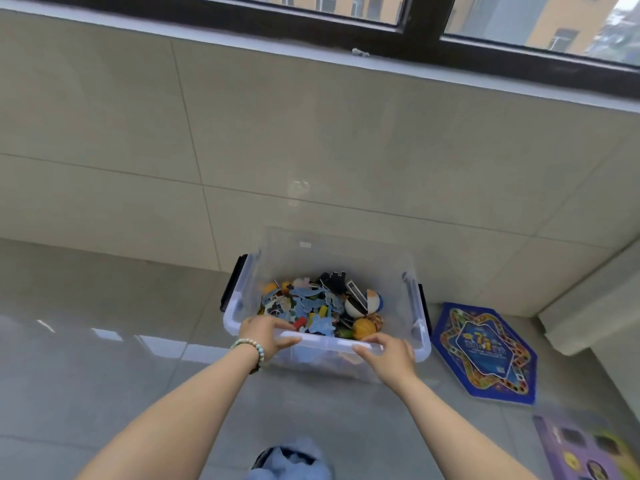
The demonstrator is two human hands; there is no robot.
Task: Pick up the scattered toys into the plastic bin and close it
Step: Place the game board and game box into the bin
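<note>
One head-worn camera looks forward and down, near the plastic bin [325, 342], toward the tiled wall [311, 133].

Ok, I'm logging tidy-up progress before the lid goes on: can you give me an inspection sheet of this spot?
Surface: glossy grey tiled floor.
Job's things: clear plastic bin, uncovered, toys inside.
Clutter: blue game board and purple board on floor, right of bin.
Grippers: left hand and right hand grip bin's near rim.
Cables: nothing seen.
Surroundings: tiled wall, window above.
</note>
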